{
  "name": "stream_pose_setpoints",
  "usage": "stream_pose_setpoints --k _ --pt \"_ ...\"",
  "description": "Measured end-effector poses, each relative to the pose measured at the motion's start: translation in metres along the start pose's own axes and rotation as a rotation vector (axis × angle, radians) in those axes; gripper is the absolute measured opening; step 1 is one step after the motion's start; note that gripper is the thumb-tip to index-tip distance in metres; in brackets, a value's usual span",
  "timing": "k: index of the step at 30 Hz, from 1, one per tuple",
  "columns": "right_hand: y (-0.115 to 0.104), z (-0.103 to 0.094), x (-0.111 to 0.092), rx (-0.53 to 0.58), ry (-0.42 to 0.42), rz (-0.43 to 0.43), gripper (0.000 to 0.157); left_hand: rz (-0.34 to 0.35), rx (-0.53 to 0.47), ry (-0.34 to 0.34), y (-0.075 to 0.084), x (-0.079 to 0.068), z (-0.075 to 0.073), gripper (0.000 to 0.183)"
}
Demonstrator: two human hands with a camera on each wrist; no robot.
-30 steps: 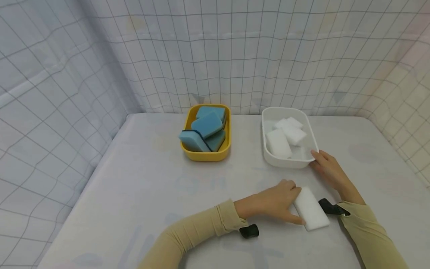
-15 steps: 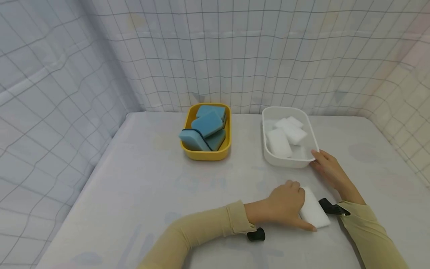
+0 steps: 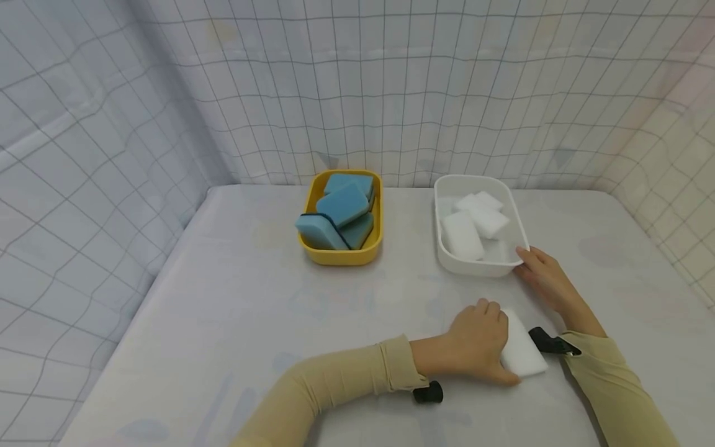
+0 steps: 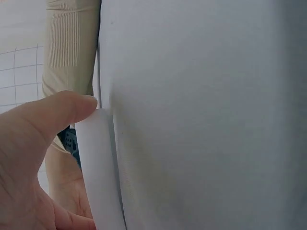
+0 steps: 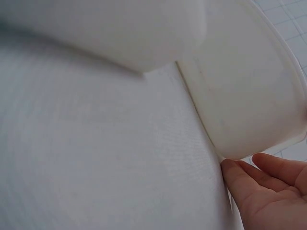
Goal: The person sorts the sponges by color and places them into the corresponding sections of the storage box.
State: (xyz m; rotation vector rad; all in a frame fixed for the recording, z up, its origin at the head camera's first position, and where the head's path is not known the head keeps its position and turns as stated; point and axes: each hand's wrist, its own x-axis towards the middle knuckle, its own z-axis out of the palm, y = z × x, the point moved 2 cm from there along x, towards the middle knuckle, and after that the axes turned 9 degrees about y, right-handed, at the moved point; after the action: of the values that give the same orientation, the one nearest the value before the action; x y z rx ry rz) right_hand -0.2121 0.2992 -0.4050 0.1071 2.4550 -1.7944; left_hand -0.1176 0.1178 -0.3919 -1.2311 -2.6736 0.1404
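Note:
A flat white sponge [image 3: 524, 347] lies on the table in front of the white container. My left hand [image 3: 477, 341] reaches over its left side, holding it with the thumb at the near end and the fingers toward the far end. In the left wrist view the thumb presses the edge of the sponge [image 4: 99, 167]. My right hand [image 3: 550, 282] holds the near right corner of the white container [image 3: 475, 268], thumb at the rim. The right wrist view shows those fingertips at the container's [image 5: 244, 91] lower corner. Several white sponges [image 3: 462, 236] lie inside it.
A yellow container [image 3: 343, 257] stands at the back, left of the white one, holding several blue sponges [image 3: 342, 203]; one leans over its rim. Grid-patterned white curtains [image 3: 357, 93] enclose the table [image 3: 223, 298]. Black wrist mounts [image 3: 553, 341] stick out from the sleeves.
My left hand has slid right, further over the white sponge, and taken hold of it. My right hand stays at the corner of the white container.

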Motion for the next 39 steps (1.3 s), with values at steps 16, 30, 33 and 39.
stream_pose_setpoints --k 16,30,33,39 --pt "-0.001 0.001 0.0 -0.037 -0.012 0.013 0.075 -0.053 -0.147 -0.027 -0.009 -0.002 -0.004 0.08" --pt "-0.002 -0.001 0.002 -0.066 -0.015 0.032 0.077 -0.041 -0.161 0.07 -0.024 -0.001 -0.016 0.073" --pt "-0.002 0.0 0.003 -0.062 -0.014 0.043 0.077 -0.049 -0.175 0.061 -0.026 -0.001 -0.017 0.074" --pt "-0.001 0.0 0.003 -0.067 -0.018 0.054 0.077 -0.058 -0.203 0.066 -0.032 0.0 -0.02 0.073"
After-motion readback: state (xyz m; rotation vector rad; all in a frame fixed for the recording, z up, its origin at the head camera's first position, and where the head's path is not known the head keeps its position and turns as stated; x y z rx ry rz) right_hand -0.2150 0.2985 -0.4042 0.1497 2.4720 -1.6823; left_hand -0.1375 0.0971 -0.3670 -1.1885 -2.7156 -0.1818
